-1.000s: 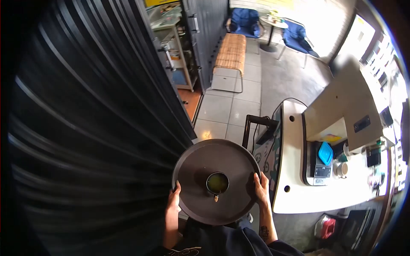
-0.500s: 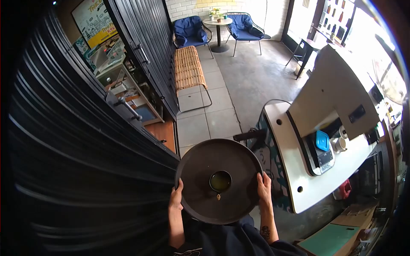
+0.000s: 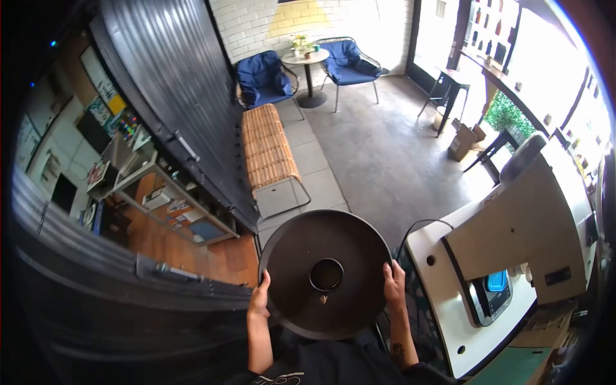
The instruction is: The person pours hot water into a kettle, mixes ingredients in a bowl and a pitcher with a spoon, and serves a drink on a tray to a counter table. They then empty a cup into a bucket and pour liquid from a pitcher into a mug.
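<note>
A round, dark serving tray [image 3: 292,260] is held out in front of my body, about level. My left hand [image 3: 259,298] grips its left rim, thumb on top and fingers hidden underneath. On the opposite rim, my right hand [image 3: 395,285] holds on in the same way. Near the tray's middle stands a small dark round cup [image 3: 326,274]; its inside looks dark, and I cannot make out the contents. Just on my side of the cup lies a tiny pale brown object [image 3: 324,299], too small to name.
A white counter [image 3: 443,301] with a scale [image 3: 493,308] and a blue-lidded container [image 3: 496,281] is close on my right. Dark corrugated metal doors [image 3: 173,83] line the left. Ahead stand a wicker bench [image 3: 269,141], blue chairs [image 3: 262,80] and a round table [image 3: 305,58].
My view has tilted up and moved, showing more of the room and the left doorway. The counter sits lower in view. Both hands keep hold of the tray; the cup's greenish liquid no longer shows.
</note>
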The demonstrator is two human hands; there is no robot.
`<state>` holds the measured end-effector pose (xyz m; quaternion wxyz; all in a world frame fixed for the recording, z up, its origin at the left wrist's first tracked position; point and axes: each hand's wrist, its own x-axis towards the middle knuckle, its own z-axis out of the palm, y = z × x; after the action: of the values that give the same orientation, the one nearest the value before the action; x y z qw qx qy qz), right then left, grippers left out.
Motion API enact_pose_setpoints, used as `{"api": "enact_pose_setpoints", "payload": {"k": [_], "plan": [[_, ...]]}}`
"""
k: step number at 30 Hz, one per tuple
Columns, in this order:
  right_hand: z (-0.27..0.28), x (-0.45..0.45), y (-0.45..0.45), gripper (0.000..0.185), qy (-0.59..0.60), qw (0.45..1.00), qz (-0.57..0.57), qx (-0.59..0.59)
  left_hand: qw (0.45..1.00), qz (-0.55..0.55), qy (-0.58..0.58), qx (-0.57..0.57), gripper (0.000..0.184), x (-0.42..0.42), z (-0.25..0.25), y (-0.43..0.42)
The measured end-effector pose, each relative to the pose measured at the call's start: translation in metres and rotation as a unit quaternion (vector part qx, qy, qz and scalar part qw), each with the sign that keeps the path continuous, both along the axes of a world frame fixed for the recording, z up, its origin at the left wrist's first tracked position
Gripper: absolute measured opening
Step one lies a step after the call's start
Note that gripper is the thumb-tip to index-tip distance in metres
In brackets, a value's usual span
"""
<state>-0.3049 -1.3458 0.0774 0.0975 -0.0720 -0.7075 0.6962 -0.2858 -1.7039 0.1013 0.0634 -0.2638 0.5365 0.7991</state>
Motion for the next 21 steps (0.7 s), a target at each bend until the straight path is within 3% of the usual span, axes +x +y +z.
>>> {"api": "enact_pose_setpoints", "payload": {"k": [5,8,10,12,13,16,20,21], "plan": [[-0.006,-0.057,-0.004,0.022,-0.038,0.997,-0.064,0.008,0.997,-0.073,-0.010,0.009,0.067,-0.099,0.008,-0.001],[0.000,-0.099,-0.015,0.019,-0.029,0.991,-0.128,0.037,0.994,-0.107,0.001,0.015,0.070,-0.168,-0.043,-0.020],[0.001,-0.128,-0.019,0.019,-0.044,0.987,-0.149,0.034,0.990,-0.140,0.007,0.022,0.071,-0.214,-0.033,-0.019],[-0.020,-0.157,-0.019,0.019,0.000,0.981,-0.191,0.036,0.989,-0.138,0.037,-0.033,0.057,-0.270,-0.040,-0.017],[-0.014,-0.165,-0.021,0.019,0.000,0.979,-0.202,0.037,0.984,-0.166,0.020,-0.058,0.072,-0.284,0.009,0.004],[0.002,-0.202,-0.021,0.022,-0.030,0.967,-0.250,0.048,0.971,-0.222,0.050,-0.075,0.074,-0.353,0.008,0.009],[0.012,-0.230,-0.014,0.022,-0.065,0.950,-0.303,0.039,0.957,-0.276,-0.037,-0.081,0.077,-0.435,-0.007,0.027],[0.012,-0.238,-0.010,0.022,-0.084,0.947,-0.306,0.038,0.946,-0.308,0.009,-0.098,0.085,-0.447,0.012,0.044]]}}
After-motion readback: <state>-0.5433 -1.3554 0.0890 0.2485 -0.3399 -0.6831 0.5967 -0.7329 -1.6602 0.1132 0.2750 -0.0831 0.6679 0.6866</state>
